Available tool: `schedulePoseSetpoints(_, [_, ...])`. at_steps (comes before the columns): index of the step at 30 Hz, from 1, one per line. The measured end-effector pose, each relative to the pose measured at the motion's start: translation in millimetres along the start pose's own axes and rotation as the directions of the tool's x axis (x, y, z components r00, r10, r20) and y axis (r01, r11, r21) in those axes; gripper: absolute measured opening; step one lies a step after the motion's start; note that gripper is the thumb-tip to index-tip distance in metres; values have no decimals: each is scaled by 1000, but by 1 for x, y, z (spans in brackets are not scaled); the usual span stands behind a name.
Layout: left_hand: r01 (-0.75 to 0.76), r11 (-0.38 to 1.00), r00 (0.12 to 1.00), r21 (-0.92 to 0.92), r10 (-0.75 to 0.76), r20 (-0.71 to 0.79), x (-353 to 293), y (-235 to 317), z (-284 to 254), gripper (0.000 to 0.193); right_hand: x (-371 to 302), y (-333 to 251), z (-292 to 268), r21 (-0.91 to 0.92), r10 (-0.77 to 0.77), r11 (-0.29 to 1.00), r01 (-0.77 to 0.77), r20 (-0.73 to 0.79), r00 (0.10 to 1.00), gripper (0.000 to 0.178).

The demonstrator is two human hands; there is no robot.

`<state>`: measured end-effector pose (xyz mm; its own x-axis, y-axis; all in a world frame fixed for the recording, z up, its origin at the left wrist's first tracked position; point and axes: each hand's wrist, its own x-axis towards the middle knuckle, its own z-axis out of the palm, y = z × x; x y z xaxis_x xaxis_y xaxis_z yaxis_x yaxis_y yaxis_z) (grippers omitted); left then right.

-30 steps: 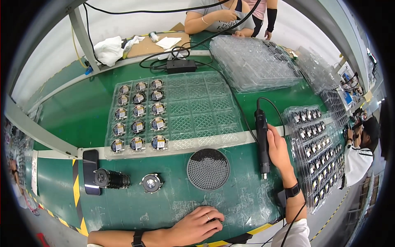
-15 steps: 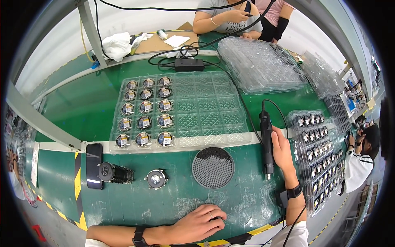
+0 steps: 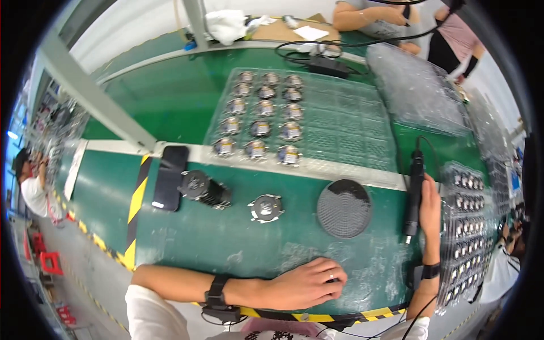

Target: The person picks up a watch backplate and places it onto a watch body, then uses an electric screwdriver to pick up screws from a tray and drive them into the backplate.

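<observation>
My left hand (image 3: 311,285) rests near the table's front edge with its fingers curled together. A small dark patch shows at the fingertips, but what they hold, if anything, is hidden. My right hand (image 3: 430,208) lies along the right side of a black electric screwdriver (image 3: 415,195), fingers stretched out against it. The tool's bit points toward me. Between the hands sits a round dish (image 3: 344,212) with a dimpled face, dark small pieces gathered at its far part. Left of it lies a single round metal watch-like module (image 3: 266,208), beside a stack of black round parts (image 3: 207,190).
A phone (image 3: 170,178) lies left of the stack. Behind is a clear tray (image 3: 345,122) with several round modules in its left columns. More filled trays (image 3: 467,238) stand at right, stacked empty trays (image 3: 419,88) at back right. A metal post (image 3: 93,90) rises at left. Co-workers are beyond.
The whole view has swung left, so the table things appear shifted right and up. My hands keep nearly the same places relative to the screwdriver and dish.
</observation>
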<state>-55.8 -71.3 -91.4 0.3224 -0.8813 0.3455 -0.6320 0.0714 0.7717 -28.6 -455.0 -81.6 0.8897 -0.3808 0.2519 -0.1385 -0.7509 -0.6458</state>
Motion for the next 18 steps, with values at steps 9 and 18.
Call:
schedulePoseSetpoints(9, [-43,999,999,11,44,-28,-7,-2,5,13,3,7,8,67,26,997,-29,49,998,49])
schedulePoseSetpoints(18, [-45,999,998,0,44,-38,-6,-1,5,13,1,-1,8,-13,-11,1000,11,7,1000,49])
